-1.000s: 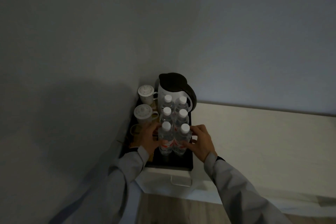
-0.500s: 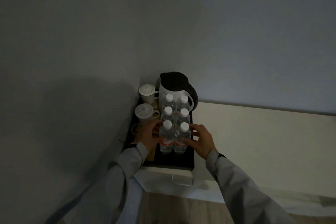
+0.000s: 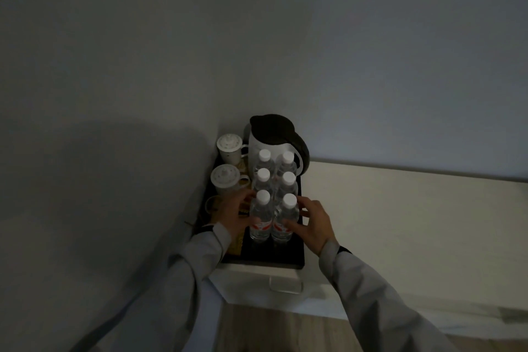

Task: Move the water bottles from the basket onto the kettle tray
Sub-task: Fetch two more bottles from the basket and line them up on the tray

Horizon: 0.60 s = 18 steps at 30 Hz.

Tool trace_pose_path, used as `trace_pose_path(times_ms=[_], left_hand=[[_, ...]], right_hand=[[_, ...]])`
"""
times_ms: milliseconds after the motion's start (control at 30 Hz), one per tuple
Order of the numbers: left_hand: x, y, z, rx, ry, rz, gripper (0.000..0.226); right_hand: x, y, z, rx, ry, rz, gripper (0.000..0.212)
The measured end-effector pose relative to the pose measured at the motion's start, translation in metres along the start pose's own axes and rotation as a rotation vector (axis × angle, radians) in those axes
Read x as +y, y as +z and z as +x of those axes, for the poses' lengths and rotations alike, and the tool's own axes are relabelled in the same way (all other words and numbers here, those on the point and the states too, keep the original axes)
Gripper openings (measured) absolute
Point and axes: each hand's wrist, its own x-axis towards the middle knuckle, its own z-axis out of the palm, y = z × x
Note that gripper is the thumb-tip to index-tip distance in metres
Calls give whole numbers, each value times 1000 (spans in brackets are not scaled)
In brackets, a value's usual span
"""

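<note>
- Since the earlier frame both hands have eased outward off the front pair of bottles; the right hand has fingers spread, only the tips near the near-right bottle.
- Left hand loosely open against the near-left bottle, probably steadying it.
- Six water bottles stand upright in two tight rows on the black kettle tray, packed in front of the kettle to save space.
- Lidded cups far left.
- Basket not in view; placement looks done.
</note>
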Motion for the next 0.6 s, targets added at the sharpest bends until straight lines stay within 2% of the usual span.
trace_pose_path(times_ms=[200,400,600], left_hand=[[0,-3,-1,-23,12,-12,62],[4,-4,-4,-25,19,-15,64],[8,-1,-6,25,3,-42,57]], right_hand=[[-2,2,0,9,3,29,53],[-1,3,0,33,81,91,61],[-1,5,-1,18,93,101,56]])
